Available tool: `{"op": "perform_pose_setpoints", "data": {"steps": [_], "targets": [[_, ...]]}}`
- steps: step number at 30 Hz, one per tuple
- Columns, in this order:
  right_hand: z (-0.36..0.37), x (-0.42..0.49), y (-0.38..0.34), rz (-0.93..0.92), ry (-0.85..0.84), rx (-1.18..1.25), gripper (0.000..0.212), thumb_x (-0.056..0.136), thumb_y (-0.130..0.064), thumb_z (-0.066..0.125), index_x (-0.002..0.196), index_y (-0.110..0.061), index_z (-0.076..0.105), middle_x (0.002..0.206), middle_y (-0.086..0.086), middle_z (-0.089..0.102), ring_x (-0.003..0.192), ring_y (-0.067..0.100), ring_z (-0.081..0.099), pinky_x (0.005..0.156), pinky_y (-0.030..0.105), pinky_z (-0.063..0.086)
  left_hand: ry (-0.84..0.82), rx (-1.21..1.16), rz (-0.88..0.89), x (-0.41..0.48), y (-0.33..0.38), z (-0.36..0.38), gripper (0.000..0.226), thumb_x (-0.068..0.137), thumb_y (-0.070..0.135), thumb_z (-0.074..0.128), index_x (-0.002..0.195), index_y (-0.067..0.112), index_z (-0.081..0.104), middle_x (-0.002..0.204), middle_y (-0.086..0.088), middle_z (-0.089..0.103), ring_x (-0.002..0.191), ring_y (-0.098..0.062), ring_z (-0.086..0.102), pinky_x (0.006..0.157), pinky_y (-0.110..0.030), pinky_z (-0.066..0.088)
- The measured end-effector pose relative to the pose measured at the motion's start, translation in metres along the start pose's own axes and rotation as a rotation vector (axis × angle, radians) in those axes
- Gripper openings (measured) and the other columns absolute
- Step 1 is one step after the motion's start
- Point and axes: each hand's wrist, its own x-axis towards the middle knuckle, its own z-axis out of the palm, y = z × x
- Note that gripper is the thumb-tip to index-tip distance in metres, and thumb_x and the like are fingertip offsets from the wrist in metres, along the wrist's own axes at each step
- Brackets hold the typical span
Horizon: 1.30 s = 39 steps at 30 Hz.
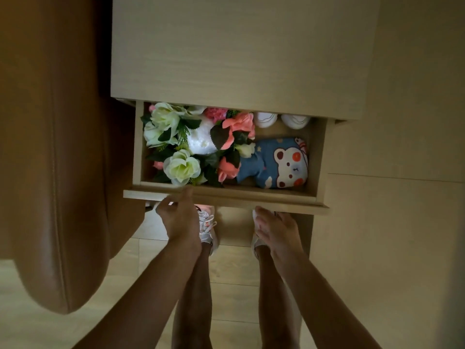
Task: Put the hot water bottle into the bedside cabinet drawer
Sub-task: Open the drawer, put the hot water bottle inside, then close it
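The blue hot water bottle (279,163) with a white bear print lies flat in the right half of the pulled-out drawer (226,196) of the light wood bedside cabinet (239,51). My left hand (177,216) touches the drawer's front panel at its left part, thumb on the top edge, fingers curled below. My right hand (275,229) hovers just under the front panel on the right, fingers spread, holding nothing.
A bunch of white and pink artificial flowers (191,144) fills the drawer's left half. Two white round objects (281,120) sit at the drawer's back. A brown leather bed edge (50,172) stands at the left. White sneakers (207,227) stand on the wooden floor below the drawer.
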Motion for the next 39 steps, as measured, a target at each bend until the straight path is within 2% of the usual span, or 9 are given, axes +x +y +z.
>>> {"op": "perform_pose_setpoints", "data": {"steps": [3,9,11,15,19,23,26,30,39], "targets": [[0.004,-0.006,-0.01,0.013,-0.024,0.134,0.044,0.085,-0.023,0.076,0.123,-0.009,0.06,0.125,0.012,0.068,0.119,0.03,0.065,0.107,0.051,0.047,-0.035,-0.174,-0.114,0.001,0.005,-0.001,0.073,0.083,0.044,0.07,0.145,0.019,0.041,0.134,-0.005,0.058,0.101,-0.017,0.063,0.067,-0.026,0.043],[0.006,-0.009,-0.042,-0.114,-0.111,0.245,0.011,0.093,-0.009,0.06,0.101,-0.018,0.059,0.111,0.003,0.065,0.128,0.03,0.056,0.114,0.051,0.038,-0.234,-0.272,-0.101,0.015,0.033,0.0,0.065,0.089,0.045,0.062,0.144,0.015,0.044,0.137,-0.005,0.06,0.12,-0.02,0.062,0.108,-0.037,0.045],[0.01,-0.005,-0.053,-0.165,-0.114,0.201,0.029,0.089,-0.02,0.069,0.116,-0.014,0.061,0.122,0.005,0.066,0.13,0.027,0.056,0.114,0.047,0.039,-0.277,-0.247,-0.078,0.02,0.042,0.004,0.07,0.089,0.049,0.06,0.147,0.015,0.041,0.136,-0.005,0.058,0.122,-0.021,0.06,0.108,-0.037,0.045],[0.019,0.004,-0.074,-0.303,-0.136,0.034,0.12,0.054,-0.055,0.087,0.154,-0.02,0.032,0.156,0.003,0.044,0.142,0.023,0.044,0.118,0.049,0.033,-0.333,-0.136,0.03,0.025,0.06,0.016,0.071,0.086,0.059,0.056,0.144,0.019,0.045,0.143,0.0,0.054,0.128,-0.017,0.054,0.107,-0.036,0.042],[0.023,0.015,-0.098,-0.385,-0.125,-0.054,0.105,0.074,-0.047,0.079,0.158,-0.025,0.02,0.163,-0.002,0.03,0.147,0.021,0.034,0.121,0.047,0.029,-0.396,-0.001,0.13,0.028,0.078,0.025,0.098,0.071,0.078,0.047,0.152,0.025,0.037,0.157,0.0,0.042,0.138,-0.019,0.045,0.119,-0.047,0.029],[0.028,0.022,-0.12,-0.454,-0.143,-0.065,0.117,0.062,-0.06,0.077,0.158,-0.028,0.02,0.164,-0.003,0.028,0.148,0.021,0.033,0.121,0.049,0.029,-0.518,-0.113,0.203,0.036,0.101,0.04,0.077,0.093,0.065,0.031,0.157,0.021,0.027,0.162,0.0,0.034,0.147,-0.018,0.035,0.117,-0.039,0.029],[0.032,0.028,-0.124,-0.46,-0.149,-0.039,0.127,0.048,-0.074,0.078,0.156,-0.032,0.027,0.163,-0.006,0.032,0.147,0.021,0.035,0.12,0.052,0.03,-0.53,-0.267,0.1,0.041,0.113,0.047,0.085,0.091,0.068,0.032,0.158,0.016,0.025,0.161,-0.006,0.036,0.145,-0.021,0.038,0.108,-0.04,0.033],[0.034,0.038,-0.127,-0.464,-0.154,0.017,0.128,0.041,-0.078,0.08,0.153,-0.032,0.036,0.157,-0.009,0.042,0.144,0.016,0.041,0.119,0.051,0.03,-0.58,-0.463,-0.023,0.039,0.127,0.054,0.093,0.089,0.071,0.034,0.157,0.009,0.022,0.162,-0.01,0.033,0.149,-0.024,0.032,0.12,-0.048,0.026],[0.038,0.038,-0.139,-0.502,-0.228,0.09,0.106,0.06,-0.059,0.076,0.152,-0.023,0.039,0.156,-0.002,0.043,0.137,0.014,0.048,0.117,0.041,0.036,-0.641,-0.506,-0.075,0.044,0.14,0.055,0.095,0.088,0.07,0.037,0.157,0.006,0.022,0.162,-0.012,0.033,0.149,-0.025,0.033,0.118,-0.05,0.029]]}}
